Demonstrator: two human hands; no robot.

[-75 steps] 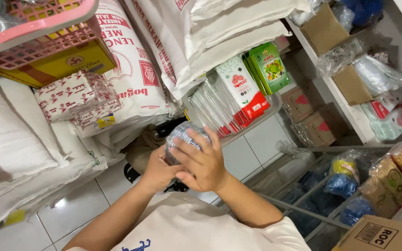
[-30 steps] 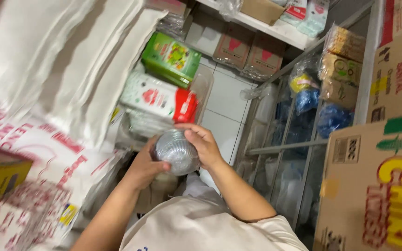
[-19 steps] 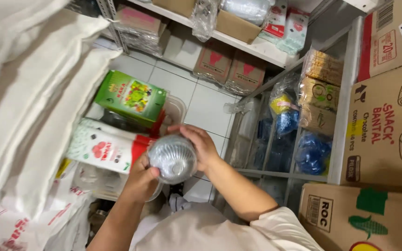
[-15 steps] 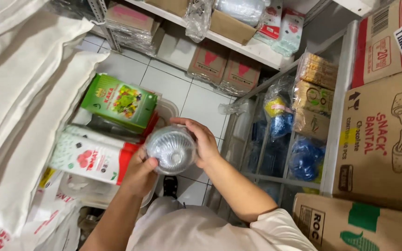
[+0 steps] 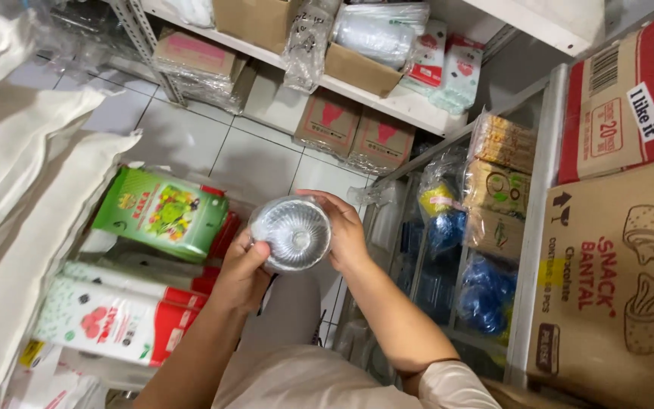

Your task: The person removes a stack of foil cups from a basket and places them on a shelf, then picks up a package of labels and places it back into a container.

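Above the tiled floor, between both hands: clear cup stack, bottom facing up. Left hand gripping its lower left side; right hand cupped around its right. Left: green box. Right: rack, bagged blue goods.

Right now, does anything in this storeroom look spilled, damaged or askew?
Nothing stands out. Both hands, left hand and right hand, hold a clear plastic cup stack; boxes and packs look intact.
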